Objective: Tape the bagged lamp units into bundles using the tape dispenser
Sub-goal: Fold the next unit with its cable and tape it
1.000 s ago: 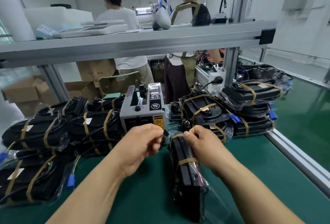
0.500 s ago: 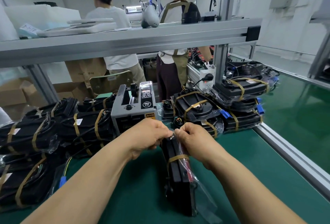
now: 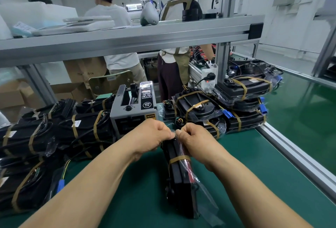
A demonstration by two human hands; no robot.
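Observation:
A black bagged lamp bundle (image 3: 181, 182) stands on edge on the green mat, with one brown tape band round its middle. My left hand (image 3: 154, 135) and my right hand (image 3: 192, 137) meet at its far top end. Both pinch the clear bag there, fingers curled, almost touching each other. The grey tape dispenser (image 3: 133, 113) stands just behind my left hand. Whether a strip of tape is between my fingers cannot be made out.
Taped bundles are piled at the left (image 3: 36, 137) and at the right (image 3: 241, 89) of the dispenser. An aluminium rail (image 3: 298, 158) edges the mat on the right. A shelf beam (image 3: 127, 37) crosses overhead. Two people stand with their backs turned beyond the bench.
My two hands have drawn together over the far end of the bundle; the left moved right from the dispenser's mouth. The view has shifted a little closer.

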